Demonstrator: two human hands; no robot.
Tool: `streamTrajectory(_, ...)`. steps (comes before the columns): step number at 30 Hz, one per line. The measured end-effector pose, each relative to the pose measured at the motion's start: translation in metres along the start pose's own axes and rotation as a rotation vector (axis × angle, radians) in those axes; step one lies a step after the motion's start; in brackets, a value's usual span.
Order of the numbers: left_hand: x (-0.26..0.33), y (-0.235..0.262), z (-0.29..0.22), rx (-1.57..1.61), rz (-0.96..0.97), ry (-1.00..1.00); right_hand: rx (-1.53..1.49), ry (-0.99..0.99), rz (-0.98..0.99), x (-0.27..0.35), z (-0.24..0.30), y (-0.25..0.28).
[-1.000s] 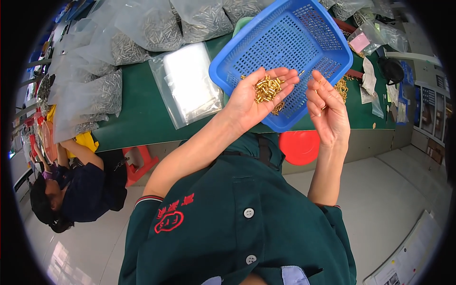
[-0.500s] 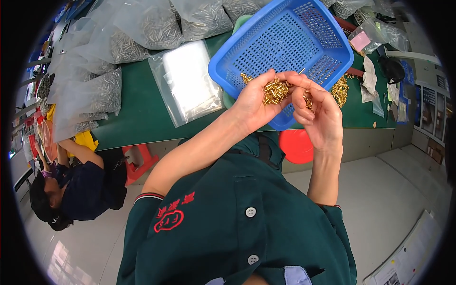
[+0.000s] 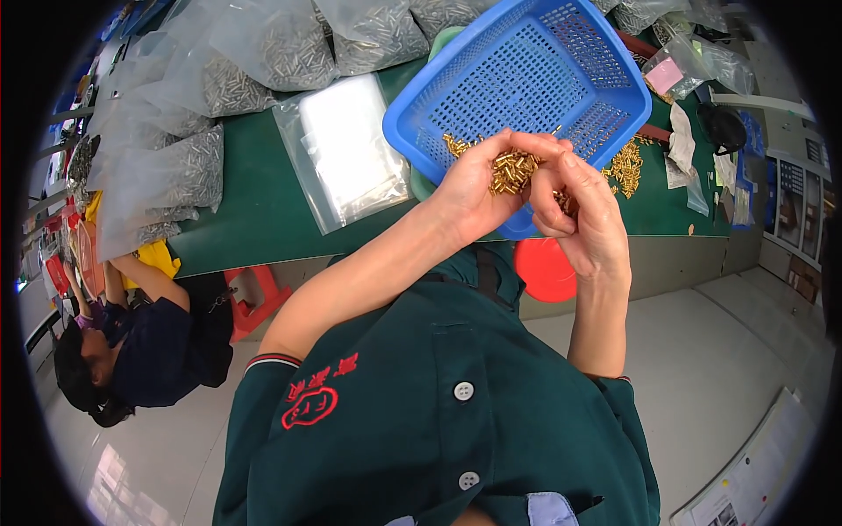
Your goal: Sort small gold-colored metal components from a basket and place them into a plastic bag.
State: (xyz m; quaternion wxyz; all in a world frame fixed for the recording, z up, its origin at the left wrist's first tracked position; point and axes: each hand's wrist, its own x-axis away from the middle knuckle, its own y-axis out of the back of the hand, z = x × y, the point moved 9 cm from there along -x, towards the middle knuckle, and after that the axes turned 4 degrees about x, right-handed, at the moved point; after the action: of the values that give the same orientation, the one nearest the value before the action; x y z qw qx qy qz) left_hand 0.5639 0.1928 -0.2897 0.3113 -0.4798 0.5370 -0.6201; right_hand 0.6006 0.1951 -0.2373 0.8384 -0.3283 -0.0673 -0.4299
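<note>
Many brass pins point(image 3: 511, 169) heaped in cupped left hand point(image 3: 474, 188), right hand point(image 3: 586, 219) pinching some (over basket point(image 3: 526, 83)).

You are viewing a brightly, evenly lit scene; soft overhead light is casting only faint shadows. Glare is showing on the clear plastic bags point(image 3: 346, 158) and the pale floor point(image 3: 702, 351). The fisheye lens is bending the green table point(image 3: 254, 210) edge, and a black vignette is ringing the frame. Focus is staying sharp centrally.
</note>
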Motion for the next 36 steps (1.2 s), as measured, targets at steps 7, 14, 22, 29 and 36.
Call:
streamTrajectory(7, 0.001, 0.01, -0.003, 0.078, -0.141, -0.004, -0.225, 0.184, -0.191, 0.002, 0.029, 0.039)
streamTrajectory(14, 0.001, 0.012, -0.003, 0.039, -0.17, -0.008, -0.077, 0.106, -0.061, -0.002, 0.015, 0.017)
streamTrajectory(22, -0.002, 0.01, -0.001, 0.111, 0.04, 0.019, 0.008, 0.047, -0.073, -0.004, 0.006, 0.007)
streamTrajectory(29, 0.001, 0.011, -0.006, 0.06, -0.139, -0.006, -0.058, 0.108, -0.163, 0.0, 0.019, 0.019)
streamTrajectory(36, 0.0, 0.003, -0.003, 0.02, -0.047, 0.005, 0.128, 0.048, -0.071, -0.003, 0.0, 0.006)
